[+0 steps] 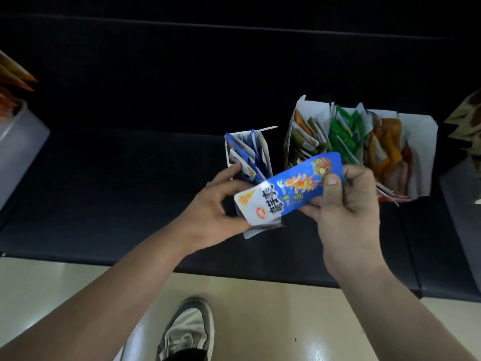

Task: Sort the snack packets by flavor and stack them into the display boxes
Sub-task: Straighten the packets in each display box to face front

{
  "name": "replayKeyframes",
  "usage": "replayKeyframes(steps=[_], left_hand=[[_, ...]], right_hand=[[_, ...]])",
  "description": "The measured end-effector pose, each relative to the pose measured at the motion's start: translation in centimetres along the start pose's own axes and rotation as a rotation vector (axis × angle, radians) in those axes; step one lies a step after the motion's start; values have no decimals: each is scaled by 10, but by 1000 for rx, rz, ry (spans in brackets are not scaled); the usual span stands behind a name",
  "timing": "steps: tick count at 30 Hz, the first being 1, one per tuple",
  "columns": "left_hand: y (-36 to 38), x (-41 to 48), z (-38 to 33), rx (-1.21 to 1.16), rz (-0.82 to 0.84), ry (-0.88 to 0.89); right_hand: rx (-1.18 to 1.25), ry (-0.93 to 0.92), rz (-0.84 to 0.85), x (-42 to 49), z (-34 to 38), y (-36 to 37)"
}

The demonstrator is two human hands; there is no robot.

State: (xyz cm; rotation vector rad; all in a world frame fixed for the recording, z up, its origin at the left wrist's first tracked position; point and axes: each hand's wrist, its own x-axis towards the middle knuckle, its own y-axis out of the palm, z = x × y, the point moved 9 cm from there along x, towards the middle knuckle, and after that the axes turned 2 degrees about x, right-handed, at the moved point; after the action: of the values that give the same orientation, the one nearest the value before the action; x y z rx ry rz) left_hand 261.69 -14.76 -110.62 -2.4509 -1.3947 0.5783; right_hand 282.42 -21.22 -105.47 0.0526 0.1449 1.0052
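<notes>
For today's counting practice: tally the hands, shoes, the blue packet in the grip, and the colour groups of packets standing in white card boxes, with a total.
hands: 2, left hand, right hand
shoe: 1
blue packet: 1
packet groups: 4, blue group, olive group, green group, orange group
Total: 8

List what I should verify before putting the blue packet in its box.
1. Right hand pinches the blue packet by one end: ok.
2. Left hand holds its white end: ok.
3. Packet colour matches the contents of the blue box: ok.
4. Free room in the blue box: cannot tell.
5. Number of packets held: cannot tell.
6. Packet kept out of the wide box with green packets: ok.
</notes>
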Motion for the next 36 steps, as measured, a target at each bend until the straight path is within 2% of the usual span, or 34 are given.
replayKeyframes(steps=[4, 7, 10, 17, 25, 30, 32, 36], left_hand=[[1, -2, 2, 56, 73, -43], [-6, -2, -1, -73, -2, 1], [-18, -4, -1, -150, -72, -28], [-62, -12, 3, -52, -255, 49], [-95, -30, 10, 154, -212, 108], [-100, -32, 6, 226, -202, 108], [-94, -29, 0, 273, -195, 145], [-94, -22, -8, 269, -296, 151]], right_hand=[[0, 62, -28, 6, -14, 8], [42, 114, -21, 6, -22, 22], [-52, 180, 49, 5, -28, 34], [-245, 231, 234, 7, -42, 44], [-650, 93, 330, 23, -44, 48], [-905, -203, 299, 28, -28, 57], [-926, -195, 315, 30, -29, 60], [-928, -176, 328, 32, -34, 57]])
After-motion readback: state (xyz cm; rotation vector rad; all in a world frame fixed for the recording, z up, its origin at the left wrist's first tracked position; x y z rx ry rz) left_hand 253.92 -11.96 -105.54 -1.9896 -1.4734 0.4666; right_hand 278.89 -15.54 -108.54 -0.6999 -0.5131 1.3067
